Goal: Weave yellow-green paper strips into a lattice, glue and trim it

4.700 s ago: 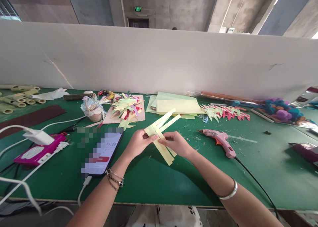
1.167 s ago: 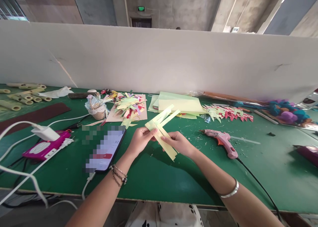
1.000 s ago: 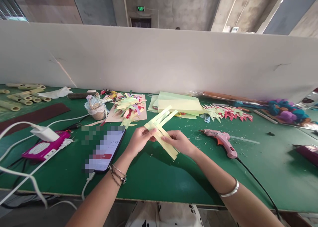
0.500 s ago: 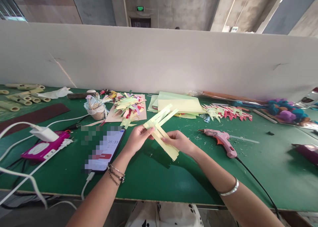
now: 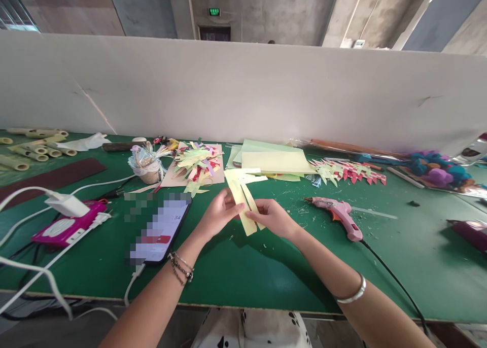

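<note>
Pale yellow paper strips (image 5: 239, 193), crossed and folded over one another, are held up over the middle of the green table. My left hand (image 5: 220, 213) pinches them from the left, thumb on top and fingers behind. On the other side, my right hand (image 5: 272, 216) grips the lower strips between thumb and fingers. Two long ends hang down toward me with a narrow gap between them, while shorter ends point to the right at the top. The fingers behind the paper are partly hidden.
Left of my hands lies a phone (image 5: 163, 231) on a charging cable, beside a magenta power strip (image 5: 76, 223). A pink glue gun (image 5: 338, 213) rests at the right. Behind are paper scraps (image 5: 198, 163), yellow paper sheets (image 5: 276, 161) and a red-and-green woven paper piece (image 5: 350, 170).
Both hands have turned the paper strips, so their long ends hang more steeply and the upper ends now point right. The left hand has shifted slightly to the right.
</note>
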The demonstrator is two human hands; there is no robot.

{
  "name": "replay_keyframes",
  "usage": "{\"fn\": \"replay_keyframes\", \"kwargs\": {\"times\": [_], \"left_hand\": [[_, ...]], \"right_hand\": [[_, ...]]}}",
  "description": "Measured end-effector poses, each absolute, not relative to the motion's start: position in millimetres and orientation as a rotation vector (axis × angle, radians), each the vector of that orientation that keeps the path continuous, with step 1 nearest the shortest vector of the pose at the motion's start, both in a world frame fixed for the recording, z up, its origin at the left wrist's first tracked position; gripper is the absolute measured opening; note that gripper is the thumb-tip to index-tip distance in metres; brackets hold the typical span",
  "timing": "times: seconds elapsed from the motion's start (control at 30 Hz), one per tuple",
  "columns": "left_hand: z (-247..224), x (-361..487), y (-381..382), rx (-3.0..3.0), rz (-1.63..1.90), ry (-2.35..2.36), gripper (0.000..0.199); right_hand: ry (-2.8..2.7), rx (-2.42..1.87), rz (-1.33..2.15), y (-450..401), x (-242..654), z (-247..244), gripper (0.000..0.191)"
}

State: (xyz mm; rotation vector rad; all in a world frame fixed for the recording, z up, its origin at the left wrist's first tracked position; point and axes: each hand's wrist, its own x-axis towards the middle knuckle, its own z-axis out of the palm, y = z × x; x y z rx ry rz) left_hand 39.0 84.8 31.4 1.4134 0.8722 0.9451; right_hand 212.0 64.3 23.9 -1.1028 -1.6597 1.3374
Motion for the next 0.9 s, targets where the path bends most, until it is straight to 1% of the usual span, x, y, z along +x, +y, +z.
{"fn": "replay_keyframes", "kwargs": {"times": [0.1,0.13,0.37,0.47,0.6,0.73,0.9], "left_hand": [[24.8,42.3,83.1,1.578,0.871,0.912,0.036],[23.2,43.1,82.5,1.631,0.853,0.927,0.033],[24.5,45.6,79.4,1.786,0.883,0.975,0.034],[26.0,45.9,79.6,1.762,0.909,0.989,0.034],[25.9,47.4,80.4,1.614,0.903,0.881,0.034],[29.6,48.2,79.0,1.474,0.898,0.813,0.033],[36.3,45.2,77.3,1.437,0.950,0.846,0.035]], "right_hand": [[-1.594,-1.146,1.236,63.7,209.1,23.7,0.038],[-1.583,-1.158,1.208,63.9,208.9,23.3,0.038],[-1.618,-1.178,1.139,64.7,208.8,21.5,0.039],[-1.580,-1.134,1.204,64.5,207.6,24.1,0.043],[-1.493,-1.054,1.336,62.8,206.4,29.1,0.045],[-1.438,-0.951,1.441,60.8,207.8,32.6,0.041],[-1.411,-0.947,1.403,61.5,212.2,32.4,0.036]]}}
